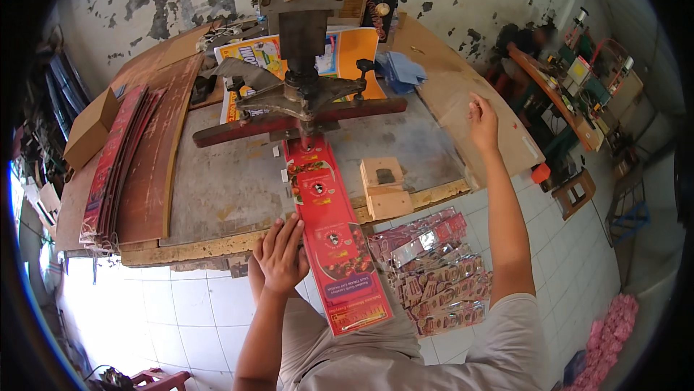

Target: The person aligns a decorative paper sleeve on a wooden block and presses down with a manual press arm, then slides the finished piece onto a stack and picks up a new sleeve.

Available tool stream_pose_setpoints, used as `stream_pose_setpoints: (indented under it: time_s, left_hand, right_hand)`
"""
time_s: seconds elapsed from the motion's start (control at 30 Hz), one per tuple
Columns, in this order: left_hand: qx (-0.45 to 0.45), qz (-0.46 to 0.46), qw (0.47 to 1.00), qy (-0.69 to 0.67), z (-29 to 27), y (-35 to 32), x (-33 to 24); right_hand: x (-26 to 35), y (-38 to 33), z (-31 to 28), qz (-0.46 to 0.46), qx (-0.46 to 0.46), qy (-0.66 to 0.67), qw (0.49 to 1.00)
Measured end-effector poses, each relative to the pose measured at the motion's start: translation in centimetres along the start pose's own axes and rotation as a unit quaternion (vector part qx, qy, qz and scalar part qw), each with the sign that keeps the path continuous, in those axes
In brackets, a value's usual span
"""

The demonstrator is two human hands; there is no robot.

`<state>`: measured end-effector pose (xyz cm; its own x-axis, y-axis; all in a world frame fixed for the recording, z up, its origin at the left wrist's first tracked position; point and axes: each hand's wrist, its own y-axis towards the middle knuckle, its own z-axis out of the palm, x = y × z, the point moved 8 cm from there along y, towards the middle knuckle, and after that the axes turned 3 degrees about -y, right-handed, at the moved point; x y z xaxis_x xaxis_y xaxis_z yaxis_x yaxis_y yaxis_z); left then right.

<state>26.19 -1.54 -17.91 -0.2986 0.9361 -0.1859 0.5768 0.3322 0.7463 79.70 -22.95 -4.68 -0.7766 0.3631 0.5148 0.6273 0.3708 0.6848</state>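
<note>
A long red printed packaging strip (pixel 316 206) runs from under the press head (pixel 307 98) over the table's front edge towards my lap. My left hand (pixel 282 255) lies on the strip's left edge by the front of the table, fingers stretched out and fairly flat. Raised over the right side of the table is my right hand (pixel 483 122), its fingers loosely bent, with nothing visible in them. Just right of the strip sits a small wooden block (pixel 383 181) with a dark cut-out. The strip's far end is hidden beneath the press.
Red strips (pixel 116 167) are stacked at the left beside a cardboard box (pixel 92 127). Coloured printed sheets (pixel 361 51) and blue pieces (pixel 400 71) lie behind the press. Cut packaging pieces (pixel 441 275) cover the floor below. A person (pixel 517 47) sits at a far-right bench (pixel 557 94).
</note>
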Motion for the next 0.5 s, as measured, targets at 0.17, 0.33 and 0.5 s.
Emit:
stream_pose_setpoints:
  time_s: [0.17, 0.33, 0.5]
  left_hand:
    - [-0.003, 0.004, 1.0, 0.008, -0.1, -0.1, -0.1]
    - [0.005, -0.007, 1.0, 0.007, -0.2, -0.2, 0.2]
    - [0.007, -0.001, 1.0, -0.01, -0.2, -0.1, -0.1]
  right_hand:
    - [9.8, -3.4, 0.3, -0.088, -0.003, 0.004, 0.996]
    - [21.1, -10.9, 5.2, -0.35, 0.182, 0.035, 0.918]
    - [22.6, -12.1, 6.7, -0.251, 0.314, 0.095, 0.911]
